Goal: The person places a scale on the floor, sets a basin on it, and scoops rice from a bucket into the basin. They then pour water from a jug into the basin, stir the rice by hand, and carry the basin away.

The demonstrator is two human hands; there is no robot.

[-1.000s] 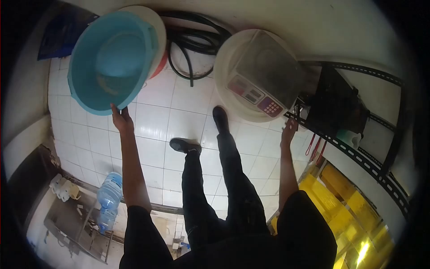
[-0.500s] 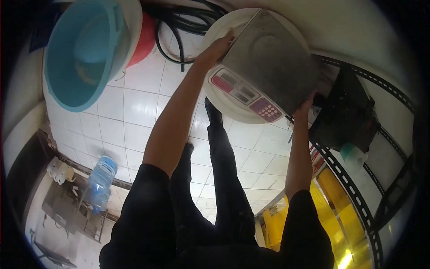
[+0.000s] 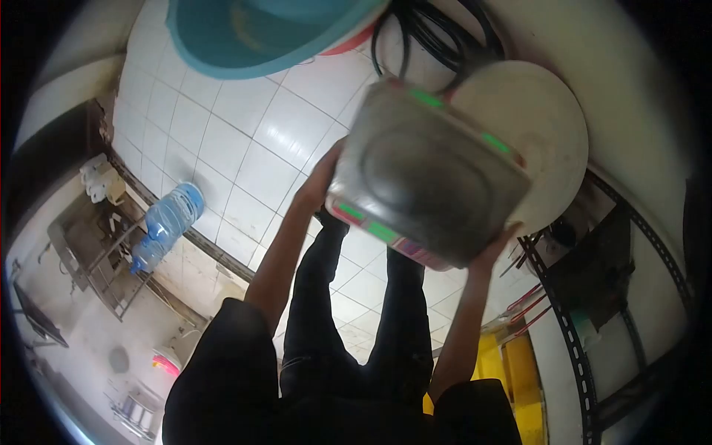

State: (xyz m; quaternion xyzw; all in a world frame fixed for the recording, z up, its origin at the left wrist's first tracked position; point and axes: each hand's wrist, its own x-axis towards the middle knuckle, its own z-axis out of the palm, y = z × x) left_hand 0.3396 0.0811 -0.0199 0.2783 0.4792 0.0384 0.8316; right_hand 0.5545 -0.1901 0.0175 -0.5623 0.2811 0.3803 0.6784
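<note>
Gripping a digital scale (image 3: 426, 174) between them, left hand (image 3: 322, 180) and right hand (image 3: 492, 249) clasp opposite sides; rigid, probably heavy, it needs support from beneath.

Between left hand (image 3: 325, 174) and right hand (image 3: 495, 248): scale (image 3: 430, 178), metal on top, smooth, dull sheen. Beyond left hand: tub (image 3: 215, 59), matt plastic. Left of same hand: tiles (image 3: 252, 137), glossy; bottle (image 3: 174, 213), clear shiny plastic. Right of right hand: rack (image 3: 564, 308), punched metal. Behind: sleeves (image 3: 230, 348), matt cloth.

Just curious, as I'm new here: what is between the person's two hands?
A metal-topped scale, held between the left hand and right hand; the head view shows it.
</note>
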